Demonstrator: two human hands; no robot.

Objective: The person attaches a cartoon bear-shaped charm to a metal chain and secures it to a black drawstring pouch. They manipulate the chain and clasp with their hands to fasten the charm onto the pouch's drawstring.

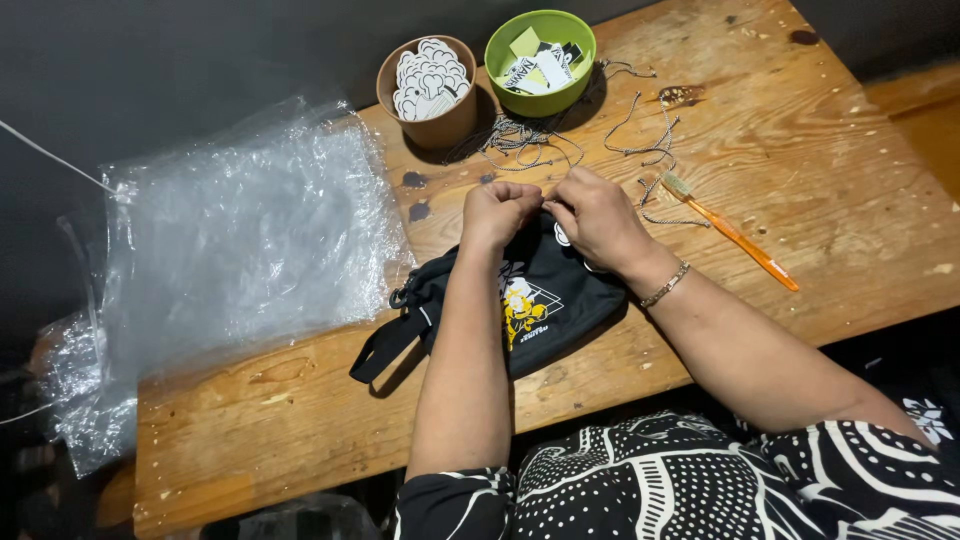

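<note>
A small black pouch bag [545, 305] with a yellow and white print and a black strap lies on the wooden table [800, 170] in front of me. My left hand [497, 213] and my right hand [598, 217] meet at the bag's far edge, fingers pinched together on something small there. A white tag peeks out under my right hand. What exactly the fingertips hold is hidden. A bracelet circles my right wrist.
A brown cup [430, 90] of white tags and a green bowl [540, 60] of printed cards stand at the back. Loose cords [640, 150] lie around them. An orange-handled brush [730, 232] lies to the right. Clear plastic bags [230, 250] cover the table's left side.
</note>
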